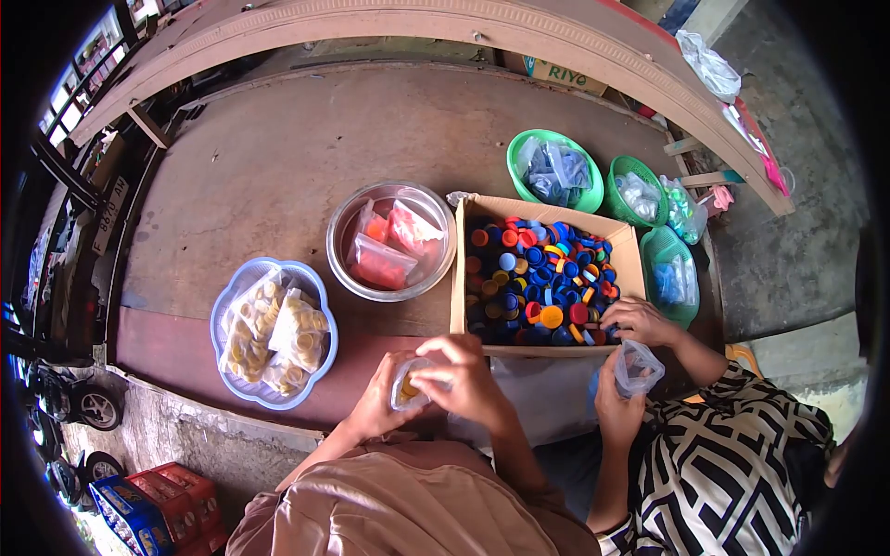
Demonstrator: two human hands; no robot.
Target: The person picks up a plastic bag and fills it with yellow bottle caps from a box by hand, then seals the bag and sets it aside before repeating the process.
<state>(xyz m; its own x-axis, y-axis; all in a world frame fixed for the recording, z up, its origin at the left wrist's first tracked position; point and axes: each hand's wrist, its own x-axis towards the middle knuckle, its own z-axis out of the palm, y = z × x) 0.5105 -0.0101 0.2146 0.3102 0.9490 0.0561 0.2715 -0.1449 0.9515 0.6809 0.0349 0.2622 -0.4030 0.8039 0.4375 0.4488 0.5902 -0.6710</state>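
Note:
My left hand [378,408] is closed around a small clear plastic bag [402,394] in front of my body, with yellow bottle caps showing inside. Over the bag's mouth, my right hand [473,378] has its fingers curled and touching the bag's edge; whether a cap is between them is hidden. Right of my hands stands an open cardboard box [629,264] full of loose bottle caps [547,278], mostly blue, with red, yellow and orange ones. A blue plastic basket [219,320] on the left holds several filled bags [297,335] of yellowish caps.
A metal bowl [339,269] holds bags of red caps. Green baskets [593,196] with bagged caps stand behind and beside the box. At my right, a co-worker's hand [644,322] reaches into the box; their other hand [616,408] holds a clear bag. A wooden rail [371,23] crosses the far side.

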